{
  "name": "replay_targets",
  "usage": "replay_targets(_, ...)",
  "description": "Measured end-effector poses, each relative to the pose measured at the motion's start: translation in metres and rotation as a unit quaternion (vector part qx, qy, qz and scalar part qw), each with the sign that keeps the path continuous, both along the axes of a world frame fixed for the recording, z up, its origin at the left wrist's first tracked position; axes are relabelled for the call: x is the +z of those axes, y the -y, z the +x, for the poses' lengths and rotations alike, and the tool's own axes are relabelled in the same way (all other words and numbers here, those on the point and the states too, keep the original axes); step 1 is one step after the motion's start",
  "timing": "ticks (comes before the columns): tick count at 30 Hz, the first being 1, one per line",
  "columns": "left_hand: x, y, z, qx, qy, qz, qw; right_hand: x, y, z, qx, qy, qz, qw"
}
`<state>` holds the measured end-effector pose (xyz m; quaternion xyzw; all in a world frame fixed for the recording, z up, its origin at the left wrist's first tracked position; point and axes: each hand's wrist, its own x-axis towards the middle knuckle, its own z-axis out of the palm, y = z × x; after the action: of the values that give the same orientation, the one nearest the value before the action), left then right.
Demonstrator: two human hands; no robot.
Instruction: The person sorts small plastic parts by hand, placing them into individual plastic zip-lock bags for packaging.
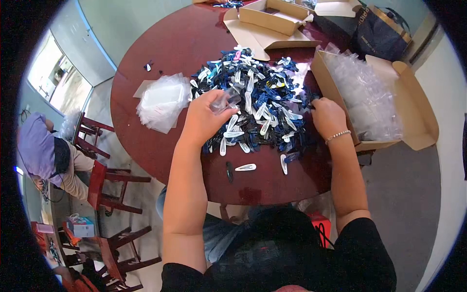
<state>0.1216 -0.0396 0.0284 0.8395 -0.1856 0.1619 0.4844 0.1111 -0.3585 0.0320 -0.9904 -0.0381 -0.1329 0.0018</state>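
Note:
My left hand (206, 117) is closed on a small clear plastic bag (226, 100), held over a large heap of snap hair clips (265, 104). The heap mixes white, black and dark blue clips, with a pink one near the top. At the heap's right edge, my right hand (329, 117) has its fingers curled together at a dark hair clip (309, 99); how many clips are in them is hidden. A white clip (245, 167) and a black clip (229, 171) lie apart, nearer to me. Left of the heap is a stack of flat clear bags (163, 103).
A cardboard box (335, 92) filled with clear plastic packets (365, 97) stands close by my right forearm. Another open carton (270, 19) sits at the back of the round table (146, 53), near a dark bag (382, 34). Wooden stools (116, 187) and another person (48, 146) are at left.

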Motion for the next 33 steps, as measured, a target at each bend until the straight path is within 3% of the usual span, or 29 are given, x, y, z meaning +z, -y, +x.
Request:
replay_targets(7, -0.005, -0.003, 0.002, -0.004, -0.003, 0.027, 1.000, -0.028, 0.007, 0.005, -0.004, 0.059, 0.016, 0.998)
replay_targets(13, -0.004, -0.003, 0.001, 0.032, -0.057, -0.008, 0.998, -0.017, -0.006, -0.001, 0.049, 0.101, 0.125, 0.986)
replay_targets(15, -0.006, -0.002, 0.001, 0.026, -0.021, -0.002, 0.999, -0.005, -0.025, -0.004, 0.137, 0.073, 0.306, 0.939)
replay_targets(17, -0.009, -0.003, 0.004, 0.015, -0.003, 0.015, 1.000, 0.013, -0.054, -0.010, 0.217, 0.098, 0.364, 0.900)
replay_targets(21, -0.012, -0.003, 0.005, 0.005, 0.004, 0.009, 1.000, 0.043, -0.101, -0.019, 0.362, 0.134, 0.369, 0.845)
replay_targets(28, 0.001, -0.002, -0.001, -0.027, -0.024, -0.014, 0.999, 0.040, -0.146, -0.005, 0.317, 0.096, 0.404, 0.852)
replay_targets(30, 0.002, -0.005, -0.002, -0.022, -0.084, -0.054, 0.995, 0.037, -0.142, -0.004, 0.309, 0.122, 0.408, 0.850)
replay_targets(33, -0.006, -0.009, 0.007, 0.013, -0.055, -0.060, 0.997, 0.033, -0.123, -0.005, 0.274, 0.088, 0.423, 0.860)
